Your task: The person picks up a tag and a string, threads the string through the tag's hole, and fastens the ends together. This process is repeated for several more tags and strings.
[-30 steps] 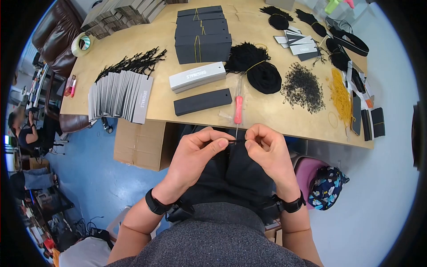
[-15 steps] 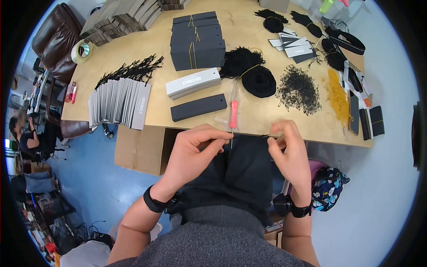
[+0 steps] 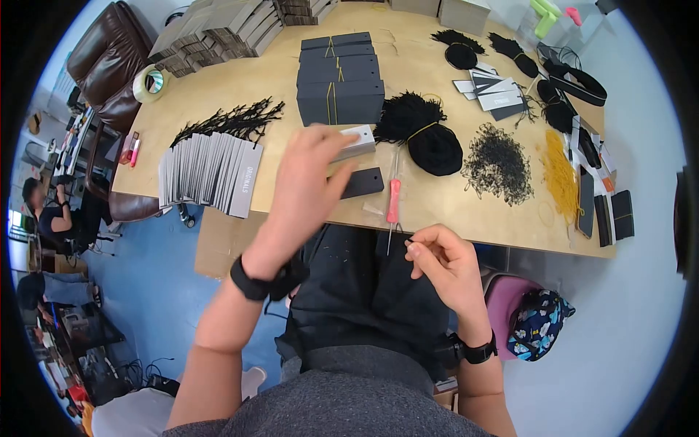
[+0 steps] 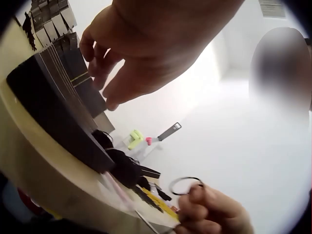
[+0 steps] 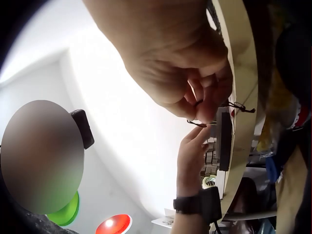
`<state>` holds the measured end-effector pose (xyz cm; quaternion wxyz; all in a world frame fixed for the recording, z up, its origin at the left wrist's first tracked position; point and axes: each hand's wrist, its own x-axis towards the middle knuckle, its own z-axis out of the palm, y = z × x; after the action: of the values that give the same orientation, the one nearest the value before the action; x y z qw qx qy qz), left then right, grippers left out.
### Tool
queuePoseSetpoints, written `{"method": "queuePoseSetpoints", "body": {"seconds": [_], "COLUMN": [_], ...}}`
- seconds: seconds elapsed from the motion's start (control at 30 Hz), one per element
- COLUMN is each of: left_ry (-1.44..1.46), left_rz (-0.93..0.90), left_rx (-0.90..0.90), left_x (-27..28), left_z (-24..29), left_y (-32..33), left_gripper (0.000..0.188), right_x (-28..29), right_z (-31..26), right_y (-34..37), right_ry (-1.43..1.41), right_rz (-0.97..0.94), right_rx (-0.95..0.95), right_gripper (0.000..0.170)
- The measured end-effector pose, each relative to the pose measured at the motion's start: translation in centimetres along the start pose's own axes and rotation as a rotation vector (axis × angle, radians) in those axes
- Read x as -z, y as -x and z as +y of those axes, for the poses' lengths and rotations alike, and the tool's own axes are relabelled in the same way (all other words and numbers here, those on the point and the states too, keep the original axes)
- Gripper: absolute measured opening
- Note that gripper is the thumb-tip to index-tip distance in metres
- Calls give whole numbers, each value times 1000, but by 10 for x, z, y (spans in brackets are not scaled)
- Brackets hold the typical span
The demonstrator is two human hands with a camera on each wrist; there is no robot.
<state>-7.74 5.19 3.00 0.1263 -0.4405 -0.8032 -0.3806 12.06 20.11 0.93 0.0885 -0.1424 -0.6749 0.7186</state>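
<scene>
My left hand (image 3: 304, 178) is held over the white tag stack (image 3: 358, 143) and the dark tag stack (image 3: 362, 183), fingers spread, gripping nothing; whether it touches them I cannot tell. In the left wrist view its fingers hang loosely apart. Near the table's front edge my right hand (image 3: 449, 268) pinches a thin black cord, which shows as a small loop (image 4: 186, 179) in the left wrist view. Beside it, a red-handled tool (image 3: 394, 200) lies with its metal shaft past the table edge.
Fanned tags (image 3: 211, 173) with black cords lie at the left. Banded dark stacks (image 3: 340, 102), a black cord bundle (image 3: 435, 148), a loose dark pile (image 3: 499, 163) and yellow bands (image 3: 561, 173) spread across the table (image 3: 415, 215). A cardboard box (image 3: 218, 244) stands below.
My left hand has left the table edge and moved up and forward over the tag stacks. My right hand, drawn away to the right half a second ago, is back nearer the tool.
</scene>
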Motion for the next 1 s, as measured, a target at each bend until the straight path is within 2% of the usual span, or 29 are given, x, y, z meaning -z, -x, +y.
{"method": "queuePoseSetpoints", "body": {"seconds": [0.07,0.13,0.23,0.37,0.47,0.53,0.67,1.0], "left_ry": [-104,-215,-168,-217,-247,-150,-147,-154], "left_rz": [16,-71,-143,-43,-67,-164,-165,-193], "left_rx": [-13,30,100,35,-42,-79,-49,-51], "left_x": [-5,-11,-12,2,14,10,-7,-8], "left_z": [-20,-36,-45,-33,-12,-8,-16,-16], "left_y": [-14,-22,-25,-22,-7,6,18,11], "left_gripper": [29,28,28,29,29,30,26,28], "right_x": [0,-1,1,2,3,2,-1,-1], "right_z": [-1,-1,-1,0,3,4,4,9], "right_y": [5,10,15,20,22,21,22,29], "right_ry": [68,102,158,176,152,149,171,154], "right_rz": [7,11,21,28,35,32,12,15], "right_rx": [16,47,71,63,63,56,66,50], "right_gripper": [9,8,7,6,6,6,6,7]}}
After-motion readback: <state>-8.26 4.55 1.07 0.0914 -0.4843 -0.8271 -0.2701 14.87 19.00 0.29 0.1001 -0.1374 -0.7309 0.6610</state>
